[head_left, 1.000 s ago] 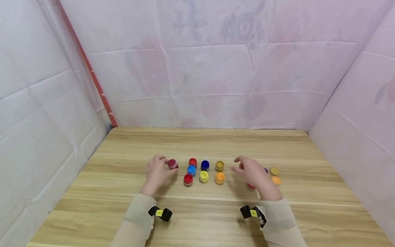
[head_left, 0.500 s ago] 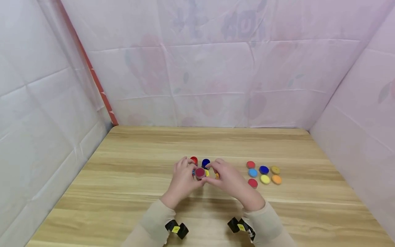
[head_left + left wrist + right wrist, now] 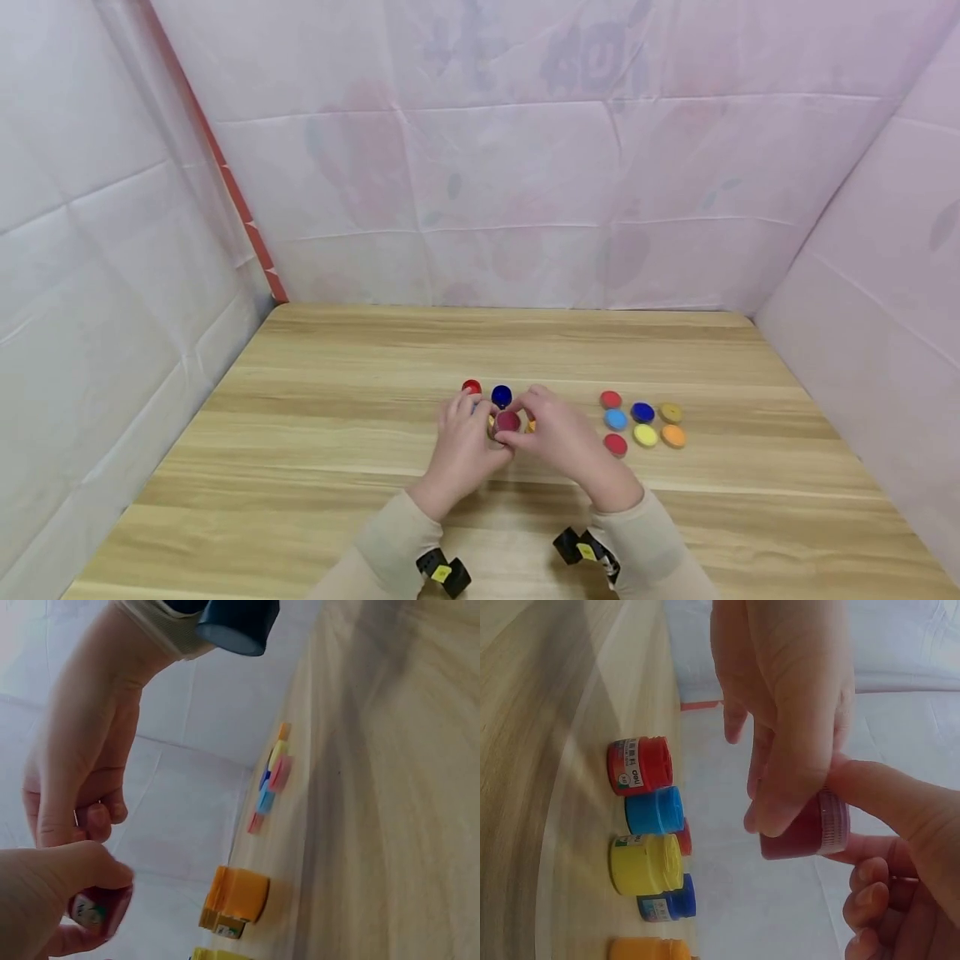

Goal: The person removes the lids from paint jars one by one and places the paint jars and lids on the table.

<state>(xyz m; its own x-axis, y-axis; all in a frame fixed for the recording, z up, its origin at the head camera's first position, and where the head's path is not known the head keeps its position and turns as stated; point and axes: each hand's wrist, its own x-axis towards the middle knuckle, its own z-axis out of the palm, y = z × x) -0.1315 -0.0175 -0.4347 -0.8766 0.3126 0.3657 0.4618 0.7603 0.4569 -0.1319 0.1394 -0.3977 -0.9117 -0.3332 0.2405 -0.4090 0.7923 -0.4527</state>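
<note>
A dark red paint jar (image 3: 507, 422) with a ribbed lid is held up between both hands over the other jars. My left hand (image 3: 467, 443) grips the jar's body (image 3: 791, 834) with thumb and fingers, as the right wrist view shows. My right hand (image 3: 555, 437) pinches the ribbed lid (image 3: 835, 822) between thumb and index finger; its other fingers are curled. The lid still sits on the jar. Just behind the hands stand open jars: a red one (image 3: 640, 766), a light blue one (image 3: 655, 811), a yellow one (image 3: 646, 864) and a dark blue one (image 3: 502, 395).
To the right, several loose lids lie on the wooden table (image 3: 300, 467), among them a dark blue lid (image 3: 642, 412), a yellow lid (image 3: 645, 435) and an orange lid (image 3: 673, 436). An orange jar (image 3: 244, 894) stands near the hands. Pale cloth walls (image 3: 480, 183) enclose the table.
My left hand has lifted the dark red jar from the left and carried it rightward to the middle. My right hand has moved left from beside the lids and taken hold of its lid.
</note>
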